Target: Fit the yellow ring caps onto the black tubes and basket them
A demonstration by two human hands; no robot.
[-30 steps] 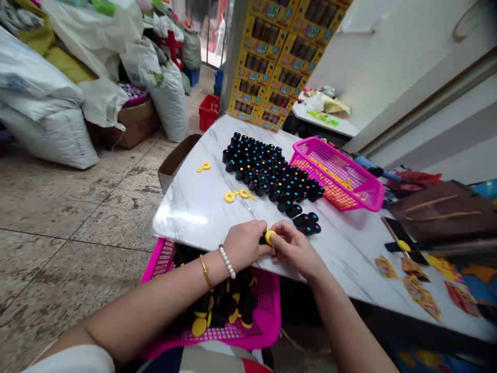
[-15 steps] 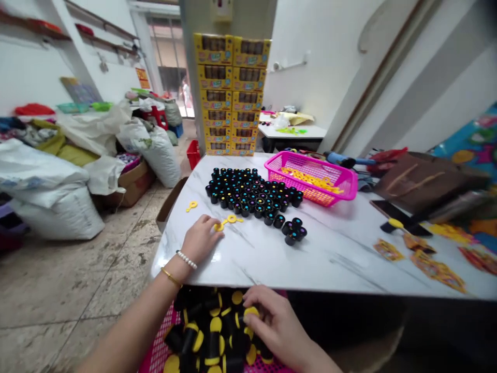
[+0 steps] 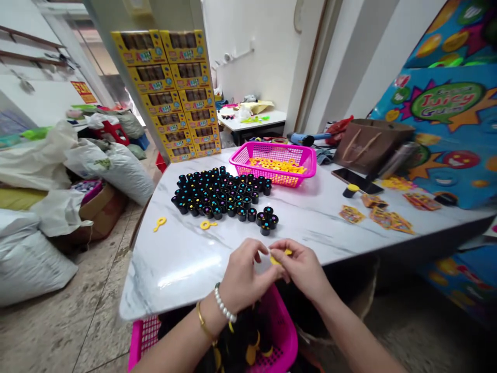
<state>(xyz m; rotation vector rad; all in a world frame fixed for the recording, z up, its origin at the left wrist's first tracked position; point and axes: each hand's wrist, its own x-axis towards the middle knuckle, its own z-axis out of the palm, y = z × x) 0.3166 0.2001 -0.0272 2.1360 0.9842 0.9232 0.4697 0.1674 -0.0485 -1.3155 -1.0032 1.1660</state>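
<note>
Just above the table's front edge, my left hand [image 3: 246, 274] and my right hand [image 3: 305, 269] meet fingertip to fingertip. Between them is a small yellow plastic piece [image 3: 276, 257], partly covered by fingers. My right thumb and fingers pinch it; my left thumb and bent index finger close on it from the other side. Its full shape is hidden. Below, a pink basket [image 3: 287, 324] holds black tubes with yellow caps [image 3: 252, 347], partly behind my left forearm. On the table lie a yellow ring with a stem [image 3: 160, 224] and another yellow ring piece [image 3: 208, 225].
Many short black cylinders with coloured dots [image 3: 221, 194] stand grouped mid-table. Behind them is a pink basket of yellow pieces [image 3: 310, 160]. Stacked yellow boxes [image 3: 171, 98] rise at the back. Rightward lie a phone [image 3: 357, 181], small packets [image 3: 382, 217] and a brown paper bag [image 3: 368, 145].
My left hand has left the yellow ring pieces and moved right. My right hand has risen out of the lower basket to meet it. The view has turned right.
</note>
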